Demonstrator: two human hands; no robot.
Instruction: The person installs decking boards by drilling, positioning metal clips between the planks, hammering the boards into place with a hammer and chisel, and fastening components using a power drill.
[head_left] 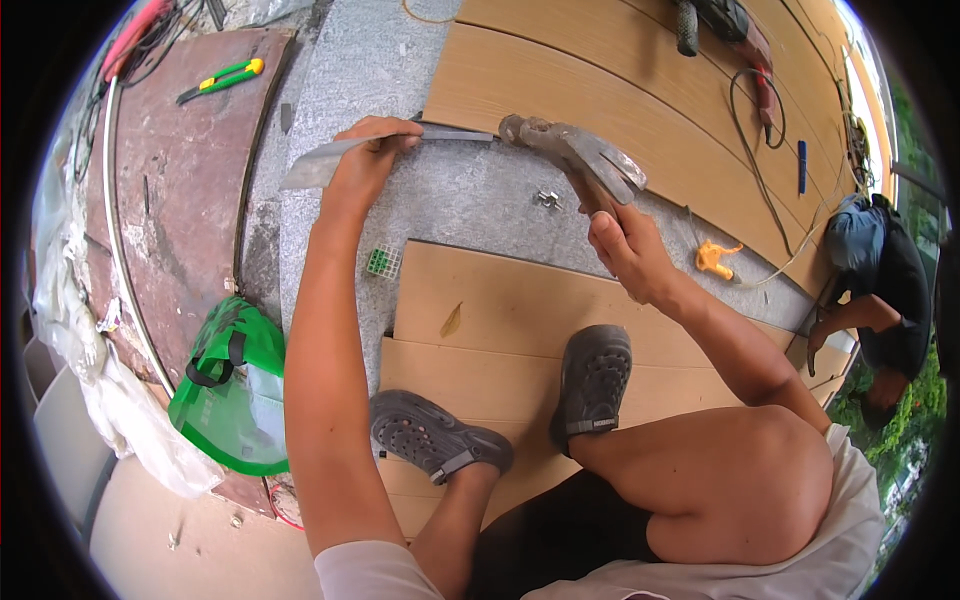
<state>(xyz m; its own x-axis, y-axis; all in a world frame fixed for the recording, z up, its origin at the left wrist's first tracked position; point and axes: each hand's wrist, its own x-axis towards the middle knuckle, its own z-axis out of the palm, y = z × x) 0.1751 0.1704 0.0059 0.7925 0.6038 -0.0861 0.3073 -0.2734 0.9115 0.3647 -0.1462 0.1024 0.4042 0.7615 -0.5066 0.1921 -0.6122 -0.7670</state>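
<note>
My right hand is wrapped round the handle of a claw hammer, with its worn metal head held near the edge of the far brown boards. In my left hand the fingers are closed on a grey flat strip lying along that same edge. The strip's wider end sticks out to the left of my wrist, and its right end comes close to the hammer's striking face. Whether the two touch, I cannot tell. Small metal clips lie on the grey floor between the board sections.
Beneath my feet are more brown boards. A green-and-white grid piece and an orange object lie nearby. Left are a green bag and a utility knife. A corded power tool rests far right; another person is at the right.
</note>
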